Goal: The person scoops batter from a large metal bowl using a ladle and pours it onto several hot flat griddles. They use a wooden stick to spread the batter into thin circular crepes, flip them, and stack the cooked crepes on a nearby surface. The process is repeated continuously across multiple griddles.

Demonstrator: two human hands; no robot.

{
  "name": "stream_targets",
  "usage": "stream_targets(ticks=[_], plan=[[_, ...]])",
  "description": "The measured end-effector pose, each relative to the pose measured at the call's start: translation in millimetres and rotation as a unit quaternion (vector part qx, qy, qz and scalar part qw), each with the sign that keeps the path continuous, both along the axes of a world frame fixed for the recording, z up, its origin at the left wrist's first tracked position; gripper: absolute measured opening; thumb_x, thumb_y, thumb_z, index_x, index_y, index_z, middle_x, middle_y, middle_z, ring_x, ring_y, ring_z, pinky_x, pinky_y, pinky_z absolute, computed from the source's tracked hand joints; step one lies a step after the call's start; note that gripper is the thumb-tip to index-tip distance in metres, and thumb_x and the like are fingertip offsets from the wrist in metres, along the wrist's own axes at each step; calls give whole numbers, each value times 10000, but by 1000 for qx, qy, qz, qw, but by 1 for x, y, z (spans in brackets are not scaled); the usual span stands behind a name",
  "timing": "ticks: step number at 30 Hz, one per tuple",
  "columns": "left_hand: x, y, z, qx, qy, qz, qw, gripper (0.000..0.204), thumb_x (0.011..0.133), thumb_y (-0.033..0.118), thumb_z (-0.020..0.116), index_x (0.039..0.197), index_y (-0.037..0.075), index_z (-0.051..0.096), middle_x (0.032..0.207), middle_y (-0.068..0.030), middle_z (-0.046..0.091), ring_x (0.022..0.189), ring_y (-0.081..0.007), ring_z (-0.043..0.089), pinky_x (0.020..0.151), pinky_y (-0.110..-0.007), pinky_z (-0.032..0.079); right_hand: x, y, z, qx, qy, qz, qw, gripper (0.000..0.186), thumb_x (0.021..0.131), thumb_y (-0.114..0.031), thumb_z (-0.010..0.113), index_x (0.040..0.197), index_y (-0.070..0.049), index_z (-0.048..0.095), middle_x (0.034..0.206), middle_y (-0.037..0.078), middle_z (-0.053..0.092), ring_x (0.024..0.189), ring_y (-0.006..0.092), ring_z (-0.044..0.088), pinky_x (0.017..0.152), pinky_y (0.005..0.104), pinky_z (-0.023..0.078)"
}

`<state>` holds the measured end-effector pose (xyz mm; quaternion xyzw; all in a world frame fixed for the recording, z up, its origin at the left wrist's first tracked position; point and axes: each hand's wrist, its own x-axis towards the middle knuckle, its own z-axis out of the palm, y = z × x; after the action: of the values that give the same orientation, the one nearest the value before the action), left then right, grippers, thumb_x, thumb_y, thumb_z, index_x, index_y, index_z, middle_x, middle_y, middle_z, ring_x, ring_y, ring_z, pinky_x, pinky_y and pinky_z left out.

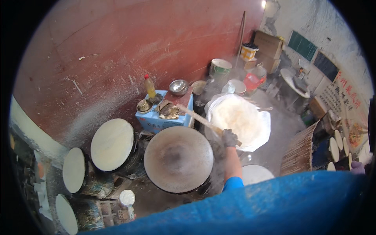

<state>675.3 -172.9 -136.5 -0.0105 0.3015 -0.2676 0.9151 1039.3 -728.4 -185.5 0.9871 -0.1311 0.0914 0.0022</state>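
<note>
My right hand (pixel 230 138), in a dark grey glove, is closed round a long flat wooden stick (pixel 203 120). The stick slants up to the left, its far end by the blue box; its short end pokes out right of my fist. Just beyond the hand, pale thin round flatbreads (pixel 235 117) lie on a white cloth (pixel 264 125) spread over a wide round holder. To the left of my forearm is a round griddle (pixel 178 158), its bare grey-brown surface darker in the middle. My left hand does not show.
A blue box (pixel 156 122) holds a yellow bottle (pixel 149 87), a steel bowl (pixel 179 87) and a crusted dark cloth-like lump (pixel 169 110). Pale-topped round griddles (pixel 112 145) stand left. A white-topped can (pixel 127 197) sits lower left. Buckets (pixel 220 67) line the red wall. Blue fabric (pixel 235 211) fills the bottom.
</note>
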Motion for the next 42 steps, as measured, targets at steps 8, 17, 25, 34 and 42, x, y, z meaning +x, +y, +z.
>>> stream_targets(ticks=[8, 17, 25, 34, 42], plan=[[-48, -10, 53, 88, -44, 116, 988, 285, 972, 321, 390, 750, 169, 482, 521, 50, 287, 410, -73, 278, 388, -241, 271, 28, -26, -18, 40, -83, -24, 995, 216, 819, -209, 508, 955, -64, 590, 828, 155, 616, 678, 290, 619, 634, 434, 498], [-165, -1, 29, -164, -75, 261, 948, 448, 924, 429, 453, 572, 156, 405, 466, 11, 305, 373, -104, 301, 305, -252, 224, -17, 316, 29, 318, -171, 402, 841, 214, 827, -199, 580, 925, -12, 611, 793, 131, 606, 691, 221, 567, 630, 366, 458], [-410, -62, 63, 270, -65, 606, 746, 316, 949, 166, 460, 1237, 268, 381, 599, 7, 326, 432, -57, 307, 321, -170, 232, -326, 568, 64, 380, 241, 670, 590, 234, 834, -190, 644, 897, 34, 629, 762, 109, 597, 703, 160, 521, 626, 305, 422], [-751, -5, -40, 378, 245, 639, 624, 583, 857, 85, 556, 1343, 154, 241, 615, -45, 477, 416, -105, 440, 337, -249, 370, -810, 786, 126, -61, 83, 946, 307, 301, 803, -386, 575, 900, -117, 667, 786, 154, 645, 734, 325, 627, 641, 441, 483], [-848, 35, -184, 177, 418, 608, 652, 271, 838, 74, 554, 1037, 25, 377, 486, -75, 439, 339, -175, 427, 311, -308, 331, -930, 789, 85, -199, 63, 934, 290, 253, 825, -313, 526, 793, -84, 631, 694, 152, 635, 640, 335, 625, 577, 444, 482]])
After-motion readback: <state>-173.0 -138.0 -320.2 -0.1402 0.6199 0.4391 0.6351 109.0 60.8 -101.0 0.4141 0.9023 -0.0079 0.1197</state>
